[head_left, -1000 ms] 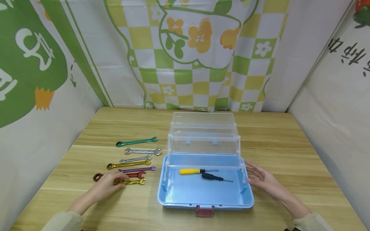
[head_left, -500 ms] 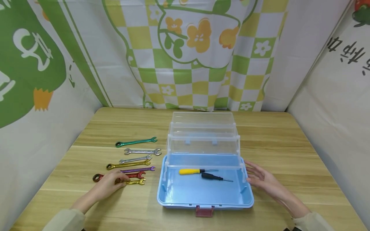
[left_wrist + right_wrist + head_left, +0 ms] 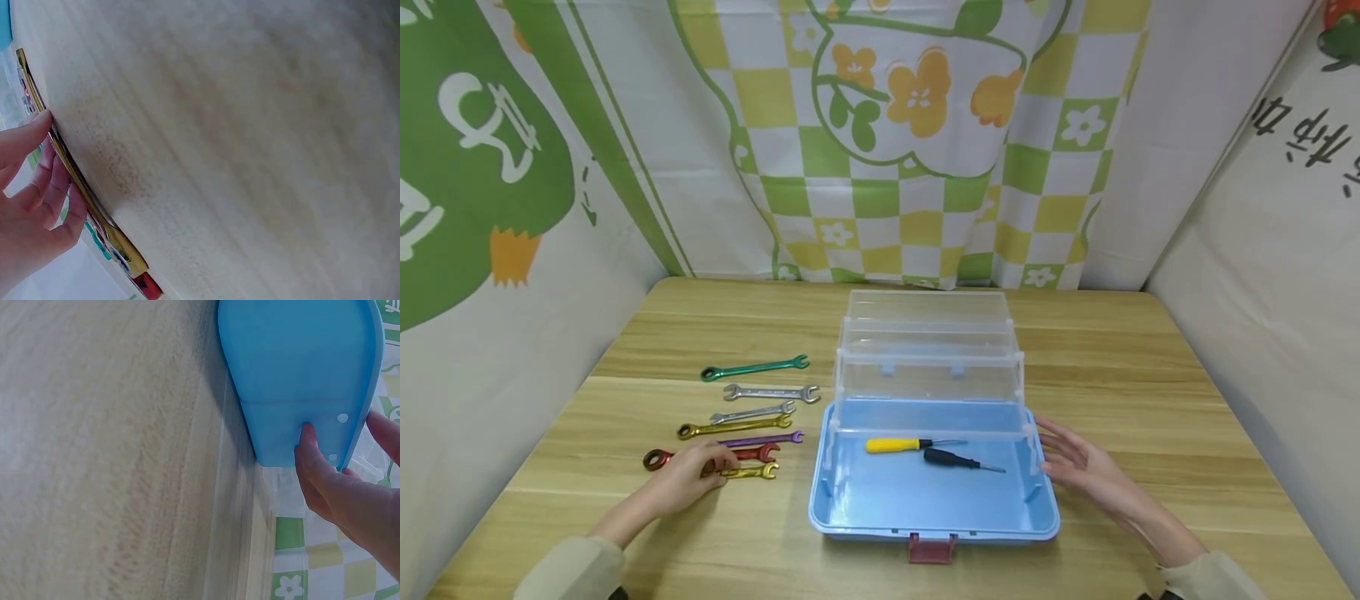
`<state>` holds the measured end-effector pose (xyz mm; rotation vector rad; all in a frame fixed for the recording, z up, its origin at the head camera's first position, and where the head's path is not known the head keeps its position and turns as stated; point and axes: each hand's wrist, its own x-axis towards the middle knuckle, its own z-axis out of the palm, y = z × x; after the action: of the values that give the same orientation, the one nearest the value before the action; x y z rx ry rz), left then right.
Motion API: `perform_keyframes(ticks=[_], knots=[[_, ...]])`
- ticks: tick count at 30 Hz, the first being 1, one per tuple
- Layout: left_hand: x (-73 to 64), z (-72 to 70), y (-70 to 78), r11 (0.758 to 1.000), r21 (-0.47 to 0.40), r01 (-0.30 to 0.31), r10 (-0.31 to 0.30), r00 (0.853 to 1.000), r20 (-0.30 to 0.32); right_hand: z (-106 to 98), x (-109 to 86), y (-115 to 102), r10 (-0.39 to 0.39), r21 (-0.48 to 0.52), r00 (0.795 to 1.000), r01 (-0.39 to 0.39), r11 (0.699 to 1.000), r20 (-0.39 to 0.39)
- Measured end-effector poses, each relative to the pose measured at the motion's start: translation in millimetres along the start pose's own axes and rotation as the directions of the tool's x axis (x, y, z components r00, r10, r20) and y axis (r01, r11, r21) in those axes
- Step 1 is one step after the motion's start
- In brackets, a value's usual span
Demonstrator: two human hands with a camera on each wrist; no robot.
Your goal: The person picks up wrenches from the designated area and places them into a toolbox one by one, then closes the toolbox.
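In the head view my left hand (image 3: 688, 477) is over the wrenches on the left of the table. Its thumb and fingers pinch the nearest gold wrench (image 3: 752, 472), whose far end they hide; in the left wrist view the gold wrench (image 3: 75, 169) runs between thumb and fingers, low along the tabletop. Right behind it lies a red wrench (image 3: 657, 459), partly covered by the hand. My right hand (image 3: 1086, 467) touches the right side of the open blue toolbox (image 3: 925, 504) with extended fingers, the thumb at its rim.
Behind lie purple (image 3: 763, 439), gold (image 3: 733, 427), two silver and green (image 3: 756, 368) wrenches. The toolbox holds a yellow screwdriver (image 3: 892, 446) and a black screwdriver (image 3: 951, 459). Its clear trays (image 3: 928, 375) stand raised at the back. A patterned curtain (image 3: 910, 208) hangs beyond the table.
My left hand has shifted slightly right along the near gold wrench, and its fingers have closed on it. The right hand and toolbox stay in place.
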<state>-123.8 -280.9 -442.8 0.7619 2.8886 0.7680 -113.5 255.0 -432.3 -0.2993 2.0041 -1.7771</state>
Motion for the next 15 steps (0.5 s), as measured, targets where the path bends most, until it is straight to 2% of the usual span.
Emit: perform_keyframes(ticks=[8,15], knots=[[2.7,-2.2,-5.6,0.996,-0.091,-0.025,0.028,0.999,0.037,-0.6,0.1,-0.6,-0.010,0.015,1.000,0.009,1.000,0.015],[3.2,-7.9,-6.4,0.986,-0.159,0.055,-0.039,0.994,0.100,-0.9,-0.1,0.4,-0.014,0.024,1.000,0.014,1.000,0.015]])
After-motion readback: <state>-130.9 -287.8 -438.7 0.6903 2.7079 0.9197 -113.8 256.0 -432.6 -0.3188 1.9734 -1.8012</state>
